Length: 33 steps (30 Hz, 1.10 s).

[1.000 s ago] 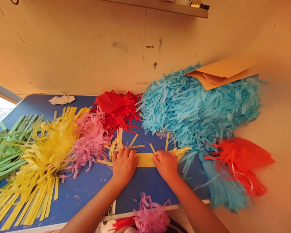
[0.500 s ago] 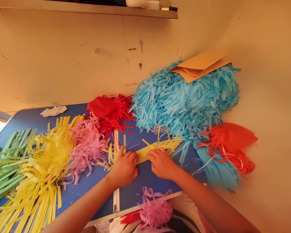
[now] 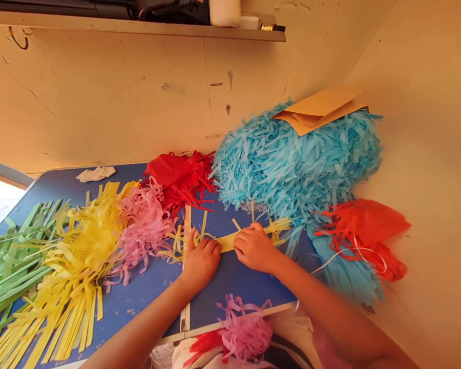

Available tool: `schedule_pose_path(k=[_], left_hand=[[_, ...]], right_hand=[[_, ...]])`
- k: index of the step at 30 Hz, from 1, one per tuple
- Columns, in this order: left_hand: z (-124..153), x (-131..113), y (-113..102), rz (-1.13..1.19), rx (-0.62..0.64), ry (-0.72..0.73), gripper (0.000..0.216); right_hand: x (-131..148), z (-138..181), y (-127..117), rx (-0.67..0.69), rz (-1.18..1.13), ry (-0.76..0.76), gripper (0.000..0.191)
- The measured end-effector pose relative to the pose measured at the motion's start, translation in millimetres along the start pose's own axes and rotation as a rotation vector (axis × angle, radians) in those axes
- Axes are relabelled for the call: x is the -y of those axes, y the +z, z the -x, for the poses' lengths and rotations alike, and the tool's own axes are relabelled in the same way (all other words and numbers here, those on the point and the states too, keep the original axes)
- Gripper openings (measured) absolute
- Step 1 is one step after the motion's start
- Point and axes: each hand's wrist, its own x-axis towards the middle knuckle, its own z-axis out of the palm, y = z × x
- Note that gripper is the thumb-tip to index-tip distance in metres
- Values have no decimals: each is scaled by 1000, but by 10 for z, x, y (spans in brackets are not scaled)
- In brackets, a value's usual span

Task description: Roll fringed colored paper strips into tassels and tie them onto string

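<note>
Fingers [image 3: 212, 248] on one yellow strip [image 3: 227, 242]

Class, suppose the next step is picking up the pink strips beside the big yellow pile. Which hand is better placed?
Probably the left hand: it is nearer the pink strips, with the right hand farther across. Both hands are on the yellow paper, so the left would likely have to leave it first.

Free tabletop [image 3: 240, 282] nearside, blue pile [image 3: 299, 164] beyond
</note>
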Motion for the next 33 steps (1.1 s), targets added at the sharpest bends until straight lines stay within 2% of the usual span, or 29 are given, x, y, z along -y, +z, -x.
schedule_pose_path(k=[3, 6, 10, 13, 17, 20, 33], left_hand=[[112, 55, 53, 16, -63, 16, 19], [221, 142, 70, 59, -79, 1, 20], [263, 254, 53, 204, -60, -85, 18], [209, 280, 42, 260, -37, -177, 20], [108, 256, 60, 236, -33, -292, 27], [55, 241, 78, 169, -2, -326, 29], [20, 230, 87, 89, 58, -331, 30]], right_hand=[[-48, 97, 37, 26, -5, -10, 10], [-152, 212, 99, -2, -69, 50, 14], [-234, 270, 129, -46, -206, 176, 10], [-228, 231, 126, -33, -265, 273, 16], [-185, 153, 159, -7, -199, 407, 20], [-162, 116, 197, -15, -135, 472, 18], [-185, 17, 217, 16, -38, 524, 31]])
